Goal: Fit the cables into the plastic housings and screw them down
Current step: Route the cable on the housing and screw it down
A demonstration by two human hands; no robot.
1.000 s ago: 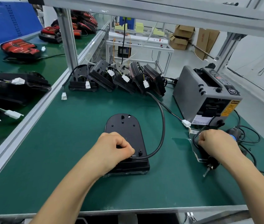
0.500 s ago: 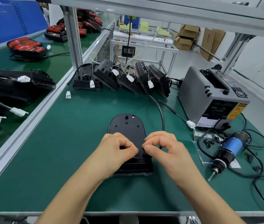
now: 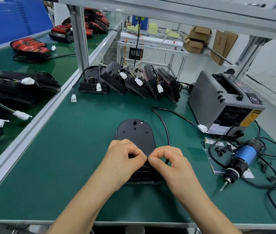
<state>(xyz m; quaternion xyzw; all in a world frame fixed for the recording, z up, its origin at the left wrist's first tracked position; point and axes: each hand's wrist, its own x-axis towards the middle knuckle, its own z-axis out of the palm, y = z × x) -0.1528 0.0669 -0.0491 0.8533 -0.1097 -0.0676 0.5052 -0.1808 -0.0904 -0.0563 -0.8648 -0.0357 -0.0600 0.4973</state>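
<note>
Matt black plastic housing (image 3: 134,135), smooth green mat (image 3: 66,157), brushed aluminium frame (image 3: 80,39)

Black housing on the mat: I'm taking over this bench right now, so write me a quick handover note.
Left hand and right hand: both pinch the cable at the near end of the housing; any screw between them is hidden.
Screwdriver lies on the mat to the right, loose screws beside it.
Done: cable brought to housing. Left: seat it, screw down.

We see bright, even overhead light — shadows on the green mat (image 3: 66,166) are soft. Pale sheen crosses the left belt (image 3: 61,65). Wide-angle distortion bows the aluminium post (image 3: 81,39) — background slightly soft.
</note>
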